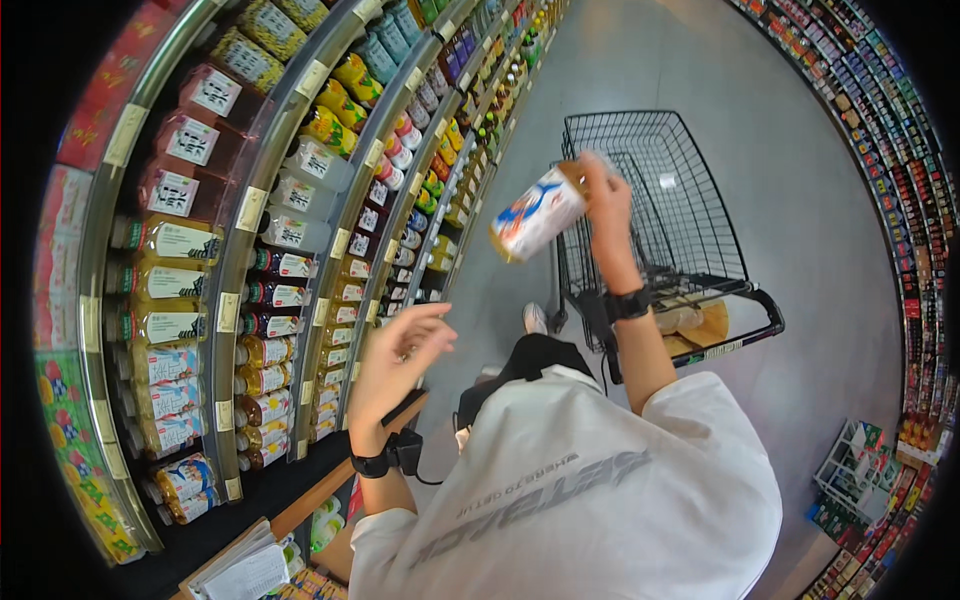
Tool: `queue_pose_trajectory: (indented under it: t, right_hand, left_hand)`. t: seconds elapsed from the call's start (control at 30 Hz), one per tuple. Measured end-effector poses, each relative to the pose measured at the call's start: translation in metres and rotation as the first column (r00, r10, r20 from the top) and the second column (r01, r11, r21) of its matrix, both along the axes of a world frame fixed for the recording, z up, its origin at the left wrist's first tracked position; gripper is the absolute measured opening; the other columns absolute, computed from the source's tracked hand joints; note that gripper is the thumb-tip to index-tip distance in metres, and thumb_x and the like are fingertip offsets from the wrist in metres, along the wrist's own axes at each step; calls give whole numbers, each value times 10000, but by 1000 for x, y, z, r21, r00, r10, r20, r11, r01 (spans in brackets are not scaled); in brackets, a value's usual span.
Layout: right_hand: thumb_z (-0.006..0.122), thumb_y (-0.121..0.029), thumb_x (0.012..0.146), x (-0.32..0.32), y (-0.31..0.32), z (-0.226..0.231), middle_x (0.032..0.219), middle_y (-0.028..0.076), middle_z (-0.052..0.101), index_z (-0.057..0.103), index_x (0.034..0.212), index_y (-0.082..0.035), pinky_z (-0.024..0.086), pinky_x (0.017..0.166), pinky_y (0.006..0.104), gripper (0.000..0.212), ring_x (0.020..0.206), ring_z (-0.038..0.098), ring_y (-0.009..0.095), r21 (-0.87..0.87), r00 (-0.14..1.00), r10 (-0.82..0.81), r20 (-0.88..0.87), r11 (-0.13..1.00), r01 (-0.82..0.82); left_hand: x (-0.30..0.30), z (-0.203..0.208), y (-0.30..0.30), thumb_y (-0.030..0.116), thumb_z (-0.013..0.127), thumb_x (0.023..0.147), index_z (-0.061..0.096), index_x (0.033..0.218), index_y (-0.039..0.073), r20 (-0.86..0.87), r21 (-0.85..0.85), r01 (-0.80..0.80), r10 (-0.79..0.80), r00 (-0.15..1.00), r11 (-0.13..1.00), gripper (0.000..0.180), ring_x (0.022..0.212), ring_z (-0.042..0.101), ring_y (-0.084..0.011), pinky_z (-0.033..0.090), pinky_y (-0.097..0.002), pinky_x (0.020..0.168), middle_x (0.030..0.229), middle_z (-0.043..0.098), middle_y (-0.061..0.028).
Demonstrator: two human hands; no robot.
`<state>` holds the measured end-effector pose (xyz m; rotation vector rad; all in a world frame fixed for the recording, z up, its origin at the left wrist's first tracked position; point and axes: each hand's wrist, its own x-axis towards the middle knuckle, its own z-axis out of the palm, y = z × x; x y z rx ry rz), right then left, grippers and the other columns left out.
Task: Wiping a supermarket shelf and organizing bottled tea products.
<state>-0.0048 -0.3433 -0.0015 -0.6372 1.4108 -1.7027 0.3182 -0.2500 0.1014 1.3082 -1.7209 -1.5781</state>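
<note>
My right hand (607, 205) grips a bottle (540, 218) by its upper end, tilted with its base toward the lower left. The bottle holds amber liquid and wears a white label with blue and orange shapes. It is in the air by the left side of a black wire shopping cart (735, 245). My left hand (400, 355) is raised beside the drink shelves, fingers apart and holding nothing I can see. Rows of bottles (180, 370) fill the nearest shelf, and similar blue-and-white labelled bottles (190, 485) lie in view at its lower end.
The shelving (255, 205) runs along my left. A beige item (705, 320) sits at the cart's handle end. Papers (245, 570) lie on a wooden ledge (310, 500) at lower left. Stocked shelves (900, 220) and a white rack (855, 470) stand across the grey floor (800, 180).
</note>
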Motion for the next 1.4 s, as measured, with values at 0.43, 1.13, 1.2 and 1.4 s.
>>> queue_pose_trajectory:
  t: [0.43, 1.13, 1.2, 1.4]
  right_hand:
    - [854, -475, 804, -135, 24, -165, 805, 126, 747, 779, 922, 42, 554, 681, 359, 535, 707, 701, 199, 277, 787, -304, -537, 817, 505]
    - [814, -308, 748, -120, 84, -314, 1119, 254, 736, 652, 1075, 52, 588, 876, 414, 513, 1098, 727, 335, 929, 705, 634, -316, 358, 95]
    - [773, -235, 752, -159, 99, -338, 1020, 197, 757, 689, 1046, -16, 592, 772, 416, 377, 941, 739, 329, 851, 577, 728, -369, 514, -104]
    - [728, -219, 810, -183, 103, -363, 996, 175, 734, 712, 1208, -154, 535, 806, 494, 403, 921, 690, 376, 810, -299, 753, -586, 552, -198]
  left_hand:
    - [33, -7, -26, 146, 626, 1044, 689, 1064, -10, -60, 71, -315, 319, 946, 946, 169, 799, 659, -87, 468, -225, 708, 869, 710, -40]
    - [94, 12, -35, 128, 617, 1043, 691, 1061, -4, -125, -9, -368, 364, 923, 930, 152, 824, 662, -94, 470, -241, 716, 879, 713, -45]
    - [104, 21, -38, 141, 638, 1037, 694, 1070, -5, -154, -43, -379, 368, 917, 925, 160, 828, 667, -89, 472, -235, 703, 882, 714, -40]
    - [147, 35, -18, 145, 639, 1037, 697, 1067, 4, -247, -174, -536, 490, 836, 826, 155, 843, 681, -103, 496, -243, 723, 885, 716, -36]
